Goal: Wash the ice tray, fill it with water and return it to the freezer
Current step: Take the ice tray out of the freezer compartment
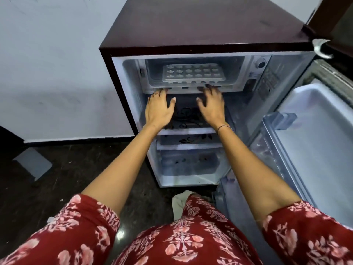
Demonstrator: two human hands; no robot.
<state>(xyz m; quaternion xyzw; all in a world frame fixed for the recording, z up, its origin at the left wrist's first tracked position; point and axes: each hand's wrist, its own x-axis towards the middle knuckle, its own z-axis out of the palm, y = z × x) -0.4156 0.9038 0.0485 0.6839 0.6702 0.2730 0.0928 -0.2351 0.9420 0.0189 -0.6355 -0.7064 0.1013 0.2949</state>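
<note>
Tray (193, 72) lay inside the freezer (183, 90), long axis crosswise, just beyond its front lip, where the left hand (158, 109) and right hand (211, 108) rested, fingers straight, holding nothing; right marginally nearer.

the fridge (191, 25) is dark maroon outside, white inside. the ice tray (193, 73) is pale grey. the shelf (191, 140) bears black flower outlines. the dress (183, 241) is red with pink-white flowers. the floor (66, 169) is dark, the wall (47, 64) pale grey.
</note>
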